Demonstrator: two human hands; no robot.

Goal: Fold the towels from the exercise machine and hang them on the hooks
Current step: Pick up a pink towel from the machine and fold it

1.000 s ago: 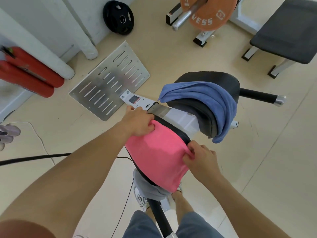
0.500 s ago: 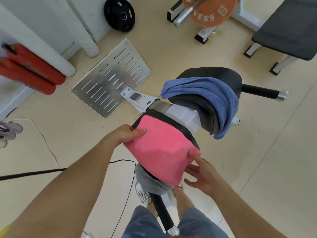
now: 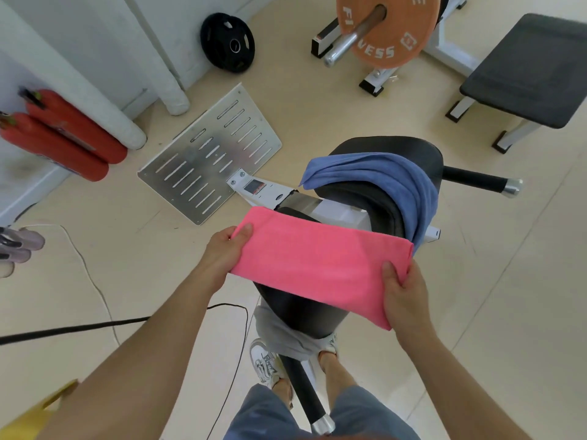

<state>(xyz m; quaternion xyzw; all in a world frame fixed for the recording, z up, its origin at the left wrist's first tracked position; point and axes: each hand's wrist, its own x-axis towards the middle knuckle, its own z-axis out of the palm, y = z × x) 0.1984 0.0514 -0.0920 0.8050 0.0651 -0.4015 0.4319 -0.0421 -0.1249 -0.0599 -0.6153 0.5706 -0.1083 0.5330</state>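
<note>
A pink towel (image 3: 317,268) is held stretched between both hands over the machine (image 3: 336,214).

Head view: the towel's left end is pinched by the left hand (image 3: 222,254), thumb on top. Its right end is gripped by the right hand (image 3: 401,296), thumb on top. It is spread as a folded band across the black pad (image 3: 295,309). A blue towel (image 3: 390,179) is draped over the far pad (image 3: 397,150). A grey towel (image 3: 279,338) hangs below the near one.

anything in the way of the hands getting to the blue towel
Only the pink towel: the left hand and right hand each grip one end, holding it stretched across the near pad, between them and the blue towel draped over the far pad. Nothing lies on the blue towel.
</note>
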